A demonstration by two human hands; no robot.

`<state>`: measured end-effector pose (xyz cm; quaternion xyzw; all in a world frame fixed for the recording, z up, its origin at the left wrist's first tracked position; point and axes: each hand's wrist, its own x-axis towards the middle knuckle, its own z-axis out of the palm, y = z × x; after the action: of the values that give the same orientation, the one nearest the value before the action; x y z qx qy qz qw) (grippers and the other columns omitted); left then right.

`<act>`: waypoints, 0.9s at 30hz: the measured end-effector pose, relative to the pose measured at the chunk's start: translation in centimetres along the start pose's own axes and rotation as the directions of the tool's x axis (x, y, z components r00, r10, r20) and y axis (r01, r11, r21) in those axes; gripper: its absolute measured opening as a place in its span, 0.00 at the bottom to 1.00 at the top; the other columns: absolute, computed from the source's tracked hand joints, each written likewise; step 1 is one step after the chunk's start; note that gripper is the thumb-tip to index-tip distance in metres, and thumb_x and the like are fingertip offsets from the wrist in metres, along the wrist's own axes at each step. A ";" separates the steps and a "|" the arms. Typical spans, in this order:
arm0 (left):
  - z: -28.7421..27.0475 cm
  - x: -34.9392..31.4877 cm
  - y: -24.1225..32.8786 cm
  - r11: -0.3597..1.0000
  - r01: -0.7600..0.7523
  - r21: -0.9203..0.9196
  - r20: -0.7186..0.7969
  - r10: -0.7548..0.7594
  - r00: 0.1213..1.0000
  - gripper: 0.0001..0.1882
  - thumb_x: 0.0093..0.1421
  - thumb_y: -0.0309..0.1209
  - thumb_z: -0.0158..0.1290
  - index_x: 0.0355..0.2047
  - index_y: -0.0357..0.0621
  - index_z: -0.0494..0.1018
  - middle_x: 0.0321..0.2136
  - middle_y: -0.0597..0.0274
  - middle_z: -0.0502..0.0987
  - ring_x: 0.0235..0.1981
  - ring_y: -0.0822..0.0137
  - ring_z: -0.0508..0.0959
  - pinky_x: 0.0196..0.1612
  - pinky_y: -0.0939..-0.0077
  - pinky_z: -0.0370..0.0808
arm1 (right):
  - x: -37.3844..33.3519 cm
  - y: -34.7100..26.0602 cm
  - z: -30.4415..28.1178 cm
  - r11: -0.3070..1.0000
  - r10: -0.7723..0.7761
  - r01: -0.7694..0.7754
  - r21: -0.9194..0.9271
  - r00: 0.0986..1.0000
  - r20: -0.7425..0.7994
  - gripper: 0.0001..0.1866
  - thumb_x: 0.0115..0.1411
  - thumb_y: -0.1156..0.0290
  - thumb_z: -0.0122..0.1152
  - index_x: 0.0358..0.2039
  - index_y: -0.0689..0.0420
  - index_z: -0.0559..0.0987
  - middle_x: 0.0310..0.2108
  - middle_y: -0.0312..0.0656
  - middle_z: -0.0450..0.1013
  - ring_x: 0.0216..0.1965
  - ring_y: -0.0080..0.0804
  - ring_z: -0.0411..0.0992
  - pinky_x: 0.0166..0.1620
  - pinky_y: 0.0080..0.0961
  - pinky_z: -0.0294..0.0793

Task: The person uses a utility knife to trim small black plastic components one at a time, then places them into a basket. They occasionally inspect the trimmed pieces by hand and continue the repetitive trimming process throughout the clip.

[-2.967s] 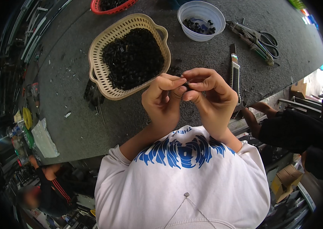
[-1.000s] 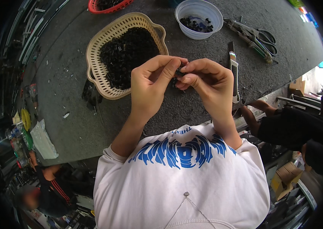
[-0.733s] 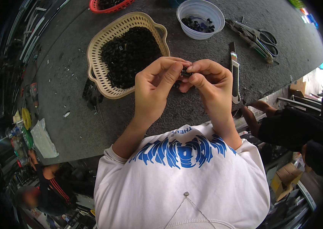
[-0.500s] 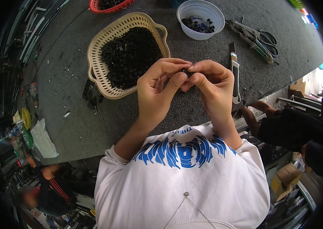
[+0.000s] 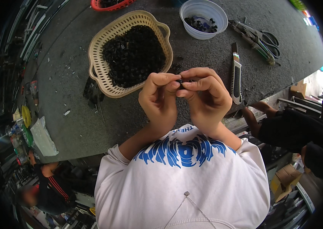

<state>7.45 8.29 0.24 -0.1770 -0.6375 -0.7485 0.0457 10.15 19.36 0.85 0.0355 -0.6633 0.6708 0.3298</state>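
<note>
Between my fingertips is a small black part (image 5: 181, 83), mostly covered, its exact kind too small to make out. My left hand (image 5: 159, 93) pinches it from one side with thumb and forefinger. From the other side my right hand (image 5: 208, 91) grips it, thumb below and fingers bent over the top. Just beyond my left hand stands a beige perforated plastic basket (image 5: 97, 53), heaped with small black pieces (image 5: 134, 57). Farther off to the right is a white plastic bowl (image 5: 201, 35) holding several small black parts (image 5: 203, 25).
A utility knife (image 5: 236, 78) lies right of my hands on the dark worktable (image 5: 69, 129). Beyond it are pliers (image 5: 247, 34) and scissors (image 5: 270, 42). A red basket (image 5: 111, 6) sits at the far edge. Other people (image 5: 48, 183) are at lower left and right.
Both hands have come slightly nearer to my body, still holding the small black part. My right fingers have shifted their grip and bent more over it.
</note>
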 end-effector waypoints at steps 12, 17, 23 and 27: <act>-5.2 8.2 -0.3 0.506 -0.115 0.855 0.181 -0.084 0.980 0.10 0.64 0.37 0.56 0.37 0.43 0.78 0.29 0.59 0.80 0.29 0.61 0.80 0.32 0.67 0.74 | 0.6 1.1 -1.6 0.926 0.309 -0.292 0.237 0.950 -0.035 0.08 0.57 0.88 0.65 0.34 0.64 0.76 0.44 0.47 0.75 0.43 0.25 0.75 0.46 0.20 0.77; -7.0 9.8 -1.2 0.202 -0.185 0.962 0.231 -0.234 0.945 0.09 0.60 0.34 0.59 0.36 0.43 0.82 0.33 0.57 0.80 0.32 0.58 0.81 0.37 0.65 0.76 | 1.1 1.6 -3.0 0.956 0.282 -0.280 0.091 0.959 -0.018 0.11 0.55 0.88 0.67 0.38 0.64 0.79 0.47 0.44 0.74 0.44 0.23 0.75 0.49 0.20 0.79; -7.5 10.1 -1.2 0.324 -0.120 0.938 0.201 -0.228 0.953 0.07 0.58 0.31 0.61 0.33 0.42 0.83 0.34 0.59 0.80 0.33 0.61 0.81 0.37 0.68 0.75 | 1.0 1.2 -3.4 0.934 0.349 -0.349 0.077 0.937 0.017 0.12 0.57 0.88 0.63 0.41 0.65 0.80 0.48 0.44 0.73 0.47 0.27 0.77 0.50 0.20 0.79; -7.3 10.1 -0.1 0.541 -0.093 0.836 0.202 -0.145 0.969 0.07 0.60 0.28 0.60 0.37 0.39 0.83 0.35 0.62 0.82 0.30 0.73 0.79 0.33 0.77 0.74 | 0.6 0.2 -2.9 0.866 0.466 -0.462 0.194 0.884 0.028 0.12 0.61 0.86 0.60 0.45 0.66 0.80 0.47 0.46 0.76 0.47 0.31 0.78 0.50 0.22 0.80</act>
<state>-3.51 2.77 2.51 -0.2154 -0.9206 -0.3239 0.0341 10.71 22.26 0.62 -0.0995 -0.5803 0.7922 0.1605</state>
